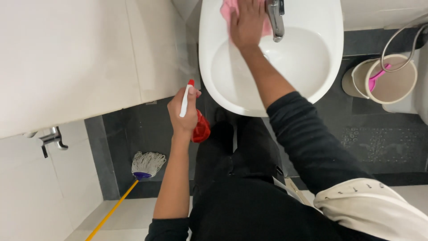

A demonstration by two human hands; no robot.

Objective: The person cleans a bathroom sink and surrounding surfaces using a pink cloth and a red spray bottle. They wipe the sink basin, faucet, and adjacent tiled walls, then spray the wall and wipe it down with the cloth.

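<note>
I am pressing my right hand (246, 23) flat on a pink cloth (228, 10) against the back rim of the white ceramic basin (272, 67), just beside the chrome tap (276, 18); the fingers are lying spread over the cloth, so the palm bears down on it. My left hand (183, 114) is hanging lower, clear of the basin's front edge, its fingers wrapping the red spray bottle with a white trigger (196, 120), which keeps the nozzle tilted up towards the bowl. A string mop with a yellow handle (142, 167) is resting on the dark floor.

We see a glossy ceramic sink (223, 58); on its rim a soft pink cloth (226, 9), beside a shiny metal tap (276, 20); left of it a red plastic bottle (201, 128).
</note>
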